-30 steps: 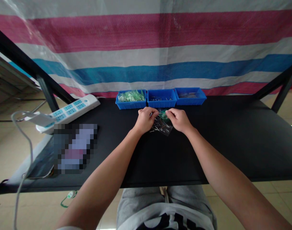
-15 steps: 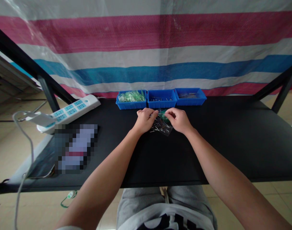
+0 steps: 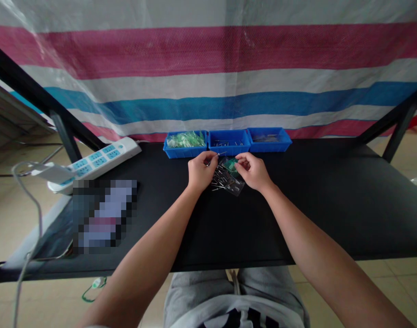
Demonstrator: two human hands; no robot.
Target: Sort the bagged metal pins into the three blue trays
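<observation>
One black table (image 3: 331, 205), pale tiled floor (image 3: 393, 282) around it. Striped sheet (image 3: 160, 50) hangs behind. Dark frame bars (image 3: 64, 136) at both sides. Left end of table: white power strip (image 3: 128, 148) with an adapter (image 3: 54, 173) plugged in, grey cable (image 3: 40, 218) looping down. Pixelated item (image 3: 109, 214) near the strip, can't identify.

Three blue bins in a row along the back edge. Left bin (image 3: 186, 154): heaped green and clear plastic. Middle bin (image 3: 229, 149): a few loose metal pieces. Right bin (image 3: 270, 147): thin pieces, too small to make out.

Pile of metal pins (image 3: 222, 177) on the table in front of the middle bin, between the hands, with clear plastic (image 3: 237, 187) and a green piece (image 3: 231, 165) beside it. Pins overlap, no reliable count.

Two hands. Left hand (image 3: 202, 172): thumb and index together on one thin metal piece (image 3: 222, 153). Right hand (image 3: 254, 171): fingertips at the green piece, can't tell if gripping.
</observation>
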